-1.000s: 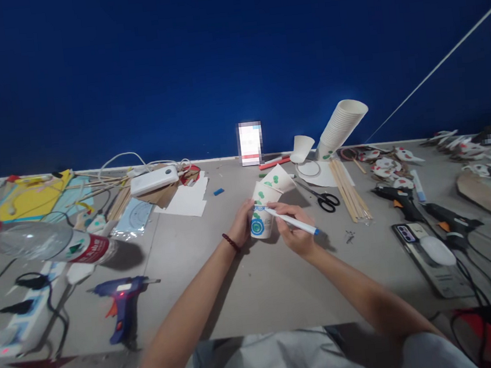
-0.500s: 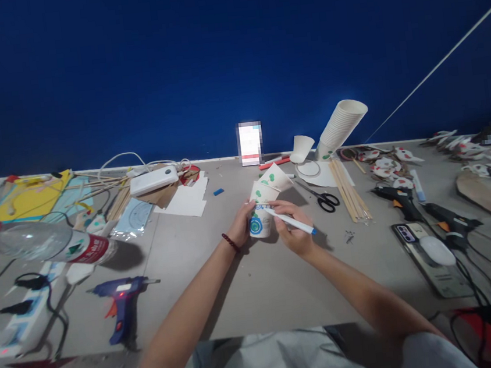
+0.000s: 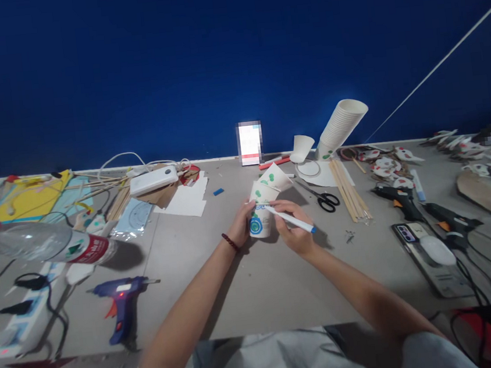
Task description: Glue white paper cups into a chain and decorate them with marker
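Several paper cups point(image 3: 264, 192), joined in a bent row, stand at the middle of the table. Blue rings and green spots mark their white sides. My left hand point(image 3: 243, 224) is closed around the left side of the lower cup. In my right hand point(image 3: 293, 229) is a white marker pen point(image 3: 295, 221) with a blue end, held slantwise. Its tip is at the upper part of the lower cup, by a blue mark. A small blue pen cap point(image 3: 218, 191) lies on the table to the left, behind my left hand.
Scissors point(image 3: 327, 201), wooden sticks point(image 3: 352, 193) and a tilted stack of cups point(image 3: 341, 127) are at the right, near black glue guns point(image 3: 399, 200) and a phone point(image 3: 434, 269). A blue glue gun point(image 3: 123, 305), a bottle point(image 3: 54, 242) and a power strip point(image 3: 33, 314) occupy the left.
The marker has shifted very slightly, its blue end moving a little left and down. My left hand and the cups stay in place.
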The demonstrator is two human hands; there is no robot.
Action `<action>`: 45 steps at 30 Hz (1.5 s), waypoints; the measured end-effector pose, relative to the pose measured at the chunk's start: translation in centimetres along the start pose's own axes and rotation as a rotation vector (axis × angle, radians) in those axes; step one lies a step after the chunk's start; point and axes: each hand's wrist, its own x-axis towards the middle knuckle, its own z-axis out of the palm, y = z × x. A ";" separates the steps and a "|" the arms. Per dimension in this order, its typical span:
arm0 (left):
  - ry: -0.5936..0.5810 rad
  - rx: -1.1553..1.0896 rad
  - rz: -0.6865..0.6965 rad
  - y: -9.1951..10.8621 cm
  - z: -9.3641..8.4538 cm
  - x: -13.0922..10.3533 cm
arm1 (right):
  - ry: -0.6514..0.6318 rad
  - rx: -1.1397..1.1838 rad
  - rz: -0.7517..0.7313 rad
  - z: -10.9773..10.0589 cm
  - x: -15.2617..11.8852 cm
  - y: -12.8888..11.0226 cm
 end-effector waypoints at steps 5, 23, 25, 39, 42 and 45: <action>-0.005 0.015 -0.002 0.2 0.1 -0.2 | 0.003 -0.012 -0.004 0.0 0.1 0.0; 0.020 0.000 -0.021 0.1 -0.1 -0.1 | -0.017 0.033 0.000 0.0 -0.1 0.3; 0.015 -0.006 -0.026 0.2 0.0 -0.2 | -0.019 0.033 0.002 0.0 -0.1 0.3; 0.023 -0.007 -0.019 0.1 0.0 -0.1 | -0.004 0.059 0.026 -0.1 -0.2 0.4; 0.019 -0.003 -0.012 0.2 0.0 -0.1 | 0.010 0.043 0.025 0.0 -0.2 0.3; 0.014 0.003 -0.010 0.1 0.0 0.0 | 0.015 0.029 0.023 0.0 -0.2 0.3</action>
